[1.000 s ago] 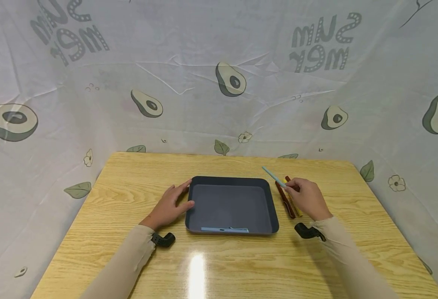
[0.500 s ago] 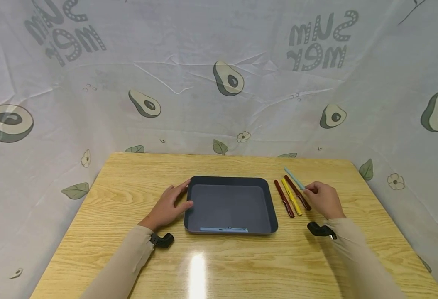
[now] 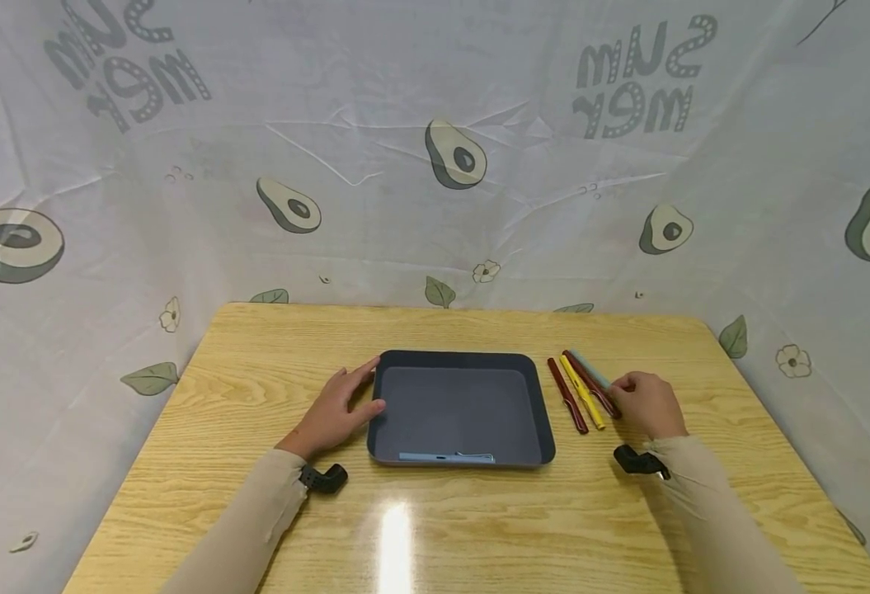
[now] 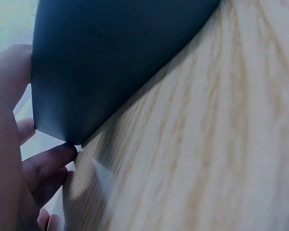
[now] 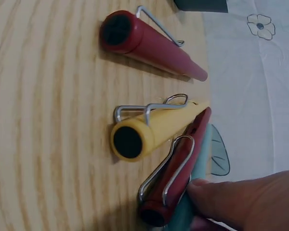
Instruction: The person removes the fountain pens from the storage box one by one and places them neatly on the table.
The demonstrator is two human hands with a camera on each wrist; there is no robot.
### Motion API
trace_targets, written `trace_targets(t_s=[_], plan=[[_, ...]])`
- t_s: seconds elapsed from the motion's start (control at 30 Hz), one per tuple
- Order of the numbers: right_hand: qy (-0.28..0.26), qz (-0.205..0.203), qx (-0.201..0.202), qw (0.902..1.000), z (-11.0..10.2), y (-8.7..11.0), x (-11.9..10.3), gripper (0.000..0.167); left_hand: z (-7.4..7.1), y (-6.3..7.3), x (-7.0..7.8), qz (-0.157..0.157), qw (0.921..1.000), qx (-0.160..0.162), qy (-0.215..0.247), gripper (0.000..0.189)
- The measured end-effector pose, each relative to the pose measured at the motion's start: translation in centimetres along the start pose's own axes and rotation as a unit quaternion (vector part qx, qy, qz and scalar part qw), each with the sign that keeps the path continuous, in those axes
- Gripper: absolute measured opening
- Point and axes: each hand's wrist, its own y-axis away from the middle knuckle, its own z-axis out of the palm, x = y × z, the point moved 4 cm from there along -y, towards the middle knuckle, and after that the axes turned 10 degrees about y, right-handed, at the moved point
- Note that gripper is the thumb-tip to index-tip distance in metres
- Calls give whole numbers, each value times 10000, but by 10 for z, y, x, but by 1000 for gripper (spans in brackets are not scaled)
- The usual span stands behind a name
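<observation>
My right hand (image 3: 650, 404) pinches a light blue pen (image 5: 184, 211) by its near end, close against the right side of a dark red pen (image 5: 176, 171). Left of that pair lies a yellow pen (image 3: 581, 390) with a wire clip, and beyond it another dark red pen (image 3: 567, 396), nearest the tray. My left hand (image 3: 334, 412) rests at the left side of the dark grey tray (image 3: 458, 360), fingers spread along its rim and thumb over the edge. A greyish-blue pen (image 3: 445, 457) lies inside the tray along the near wall.
The pens and tray are on a wooden table (image 3: 479, 528). A white curtain (image 3: 375, 247) printed with avocados hangs behind the table and along its sides. Each wrist wears a black camera mount, as on the left wrist (image 3: 323, 478).
My right hand has carried the light blue pen rightward from over the other pens, then lowered it beside the right dark red pen. My left hand has stayed at the tray.
</observation>
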Motion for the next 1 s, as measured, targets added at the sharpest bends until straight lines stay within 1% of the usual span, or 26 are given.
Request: trace_targets(t_s=[0.07, 0.37, 0.47, 0.57, 0.67, 0.77, 0.9, 1.0], plan=[[29, 54, -103, 9999, 1, 1, 1, 25, 0, 0, 1, -3, 10000, -3, 9, 76], [163, -14, -465, 9988, -1, -1, 0, 32, 1, -1, -1, -8, 10000, 42, -46, 77], [127, -9, -391, 9992, -1, 0, -1, 32, 2, -1, -2, 22, 10000, 39, -63, 77], [84, -54, -125, 9999, -4, 2, -5, 32, 2, -1, -2, 53, 10000, 42, -59, 77], [132, -193, 180, 9996, -9, 5, -16, 31, 2, -1, -1, 72, 9999, 32, -61, 76], [207, -404, 394, 9982, -15, 9, -34, 30, 1, -1, 0, 80, 9999, 30, -60, 76], [170, -680, 453, 9965, -21, 13, -64, 28, 1, 0, 0, 51, 10000, 18, -40, 77], [175, -962, 467, 9941, -21, 16, -88, 25, 1, -1, -1, 29, 10000, 0, -46, 77]])
